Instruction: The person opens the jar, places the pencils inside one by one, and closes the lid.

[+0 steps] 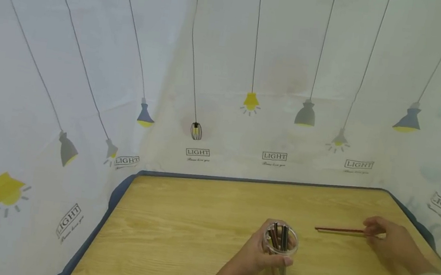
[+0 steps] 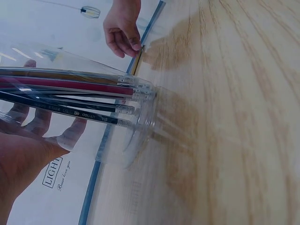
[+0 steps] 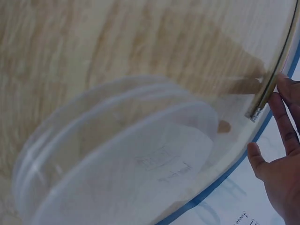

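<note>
My left hand (image 1: 258, 252) grips a clear plastic jar (image 1: 269, 246), its fingers curled round the wall and the thumb on the near side. Inside stand several pencils (image 2: 70, 101), dark, red and gold-brown, with their metal-ringed ends near the jar's base. Farther right, my right hand (image 1: 391, 241) pinches a pencil (image 1: 339, 230) near its metal-ringed end; from the fingertips it points left, close over the tabletop. That pencil (image 3: 274, 70) shows gold with a dark stripe in the right wrist view, where one finger stands apart from it.
Under both hands is a wood-grain table (image 1: 177, 224) with a blue edge (image 1: 207, 177). White cloth walls (image 1: 289, 49) printed with hanging lamps enclose its sides. A large clear round-rimmed thing (image 3: 112, 108) fills the right wrist view's foreground.
</note>
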A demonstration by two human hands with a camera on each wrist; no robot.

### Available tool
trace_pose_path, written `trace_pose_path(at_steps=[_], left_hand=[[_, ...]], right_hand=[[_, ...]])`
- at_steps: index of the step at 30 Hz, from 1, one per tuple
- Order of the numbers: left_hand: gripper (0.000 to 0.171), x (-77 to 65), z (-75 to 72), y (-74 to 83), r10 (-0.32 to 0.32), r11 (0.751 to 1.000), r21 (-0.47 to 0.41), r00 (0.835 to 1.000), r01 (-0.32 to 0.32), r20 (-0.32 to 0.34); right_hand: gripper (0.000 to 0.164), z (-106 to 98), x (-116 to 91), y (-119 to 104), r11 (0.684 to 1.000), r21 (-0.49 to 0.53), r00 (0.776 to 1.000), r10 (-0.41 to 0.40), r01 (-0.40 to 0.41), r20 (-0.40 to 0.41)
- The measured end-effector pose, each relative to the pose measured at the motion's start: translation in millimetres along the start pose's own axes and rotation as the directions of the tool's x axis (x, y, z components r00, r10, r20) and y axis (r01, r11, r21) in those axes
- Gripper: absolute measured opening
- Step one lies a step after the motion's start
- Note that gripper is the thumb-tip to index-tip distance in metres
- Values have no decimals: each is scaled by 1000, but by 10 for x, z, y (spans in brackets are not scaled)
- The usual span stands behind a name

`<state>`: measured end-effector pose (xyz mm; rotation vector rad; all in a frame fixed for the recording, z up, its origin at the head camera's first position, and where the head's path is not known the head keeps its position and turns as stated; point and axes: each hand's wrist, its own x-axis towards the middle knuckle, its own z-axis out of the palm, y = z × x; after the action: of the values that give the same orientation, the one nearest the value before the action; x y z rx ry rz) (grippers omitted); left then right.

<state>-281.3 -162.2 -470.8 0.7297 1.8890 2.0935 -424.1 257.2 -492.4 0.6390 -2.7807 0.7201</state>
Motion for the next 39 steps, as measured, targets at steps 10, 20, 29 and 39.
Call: trace_pose_path(at_steps=[10,20,29,39], left_hand=[[73,-3,54,21,11,1000,-7,1000,-10,24],[71,-4,69,-7,5,1000,-6,1000,-5,12],[70,-25,48,13,-1,1000,-6,1000,1,-1],[69,2,14,-5,10,1000,8,1000,-10,-2]], right_hand=[[31,-18,-50,51,997,-23,995,71,-69,71],[28,-28,-119,70,999,-13,996,37,-36,82],[34,14,-152,-35,1000,-6,999,31,-31,14],[38,-5,-157,-428,987,121,987,-84,101,-139]])
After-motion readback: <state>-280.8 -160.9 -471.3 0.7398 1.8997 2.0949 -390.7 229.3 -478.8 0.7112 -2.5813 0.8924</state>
